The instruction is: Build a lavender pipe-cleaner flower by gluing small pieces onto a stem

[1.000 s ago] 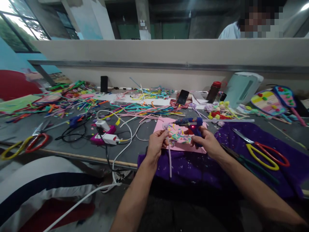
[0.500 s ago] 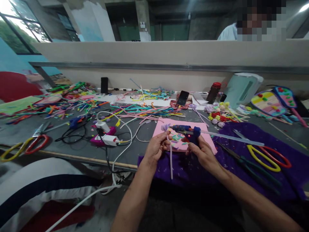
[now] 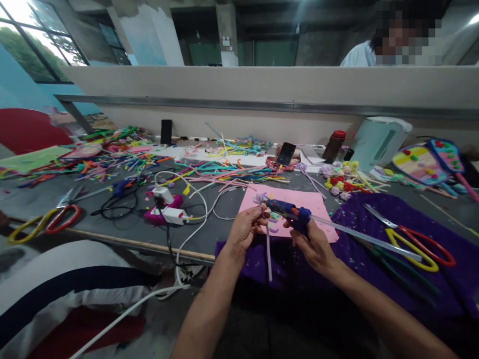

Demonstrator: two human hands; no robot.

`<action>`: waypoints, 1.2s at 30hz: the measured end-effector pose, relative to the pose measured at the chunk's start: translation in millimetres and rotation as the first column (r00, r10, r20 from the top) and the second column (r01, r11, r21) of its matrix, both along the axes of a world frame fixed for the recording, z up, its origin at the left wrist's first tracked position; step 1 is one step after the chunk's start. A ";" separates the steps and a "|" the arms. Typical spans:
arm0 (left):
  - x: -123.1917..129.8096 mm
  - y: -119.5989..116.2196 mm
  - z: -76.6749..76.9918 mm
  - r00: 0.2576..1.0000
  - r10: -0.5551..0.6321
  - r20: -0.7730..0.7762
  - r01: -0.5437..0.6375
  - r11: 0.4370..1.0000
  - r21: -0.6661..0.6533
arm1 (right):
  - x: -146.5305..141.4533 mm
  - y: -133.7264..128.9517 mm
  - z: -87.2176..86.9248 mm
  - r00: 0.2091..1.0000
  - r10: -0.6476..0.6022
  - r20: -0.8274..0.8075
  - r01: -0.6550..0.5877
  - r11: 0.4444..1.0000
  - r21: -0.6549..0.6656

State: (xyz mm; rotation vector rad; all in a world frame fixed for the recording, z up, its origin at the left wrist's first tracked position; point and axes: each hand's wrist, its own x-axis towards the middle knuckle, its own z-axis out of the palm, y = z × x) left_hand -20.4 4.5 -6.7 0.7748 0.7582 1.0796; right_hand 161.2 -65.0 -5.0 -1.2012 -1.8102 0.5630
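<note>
Left hand (image 3: 245, 227) and right hand (image 3: 313, 243) are close together, over the near part of the pink sheet (image 3: 320, 212) that lies on the counter (image 3: 198, 229). Between them is the work: a small lilac flower (image 3: 259, 198), its head made of curled, fuzzy loops, standing above the far left part of the pink sheet. Below the left hand hangs a thin, pale stem (image 3: 269, 254), nearly straight, reaching lower than the near edge of the pink sheet.

The left hand is closed in a pinch, with thumb and forefinger together just under the flower head. The right hand is wrapped around the grip of a dark blue glue gun (image 3: 286, 209), whose nozzle points to the left, just beside the flower — whether they touch, I cannot tell. A small red light shows on the gun, and a long, translucent glue stick (image 3: 355, 234) comes out from its back, passing beyond the right edge of the pink sheet.

On the pink sheet, which looks flat and smooth, there are short colourful snippets (image 3: 274, 216). Under its near edge and to its right spreads a purple cloth (image 3: 348, 212), soft, wrinkled and sprinkled with tiny bits. There lie scissors (image 3: 392, 224) with metal blades and yellow and red handles — and dark green pliers (image 3: 389, 264), rather blurred.
</note>
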 end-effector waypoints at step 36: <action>1.4 -0.3 -1.5 0.998 0.045 -0.054 -0.044 0.999 0.026 | -1.6 2.4 -4.4 0.973 -0.154 0.170 0.128 0.980 0.155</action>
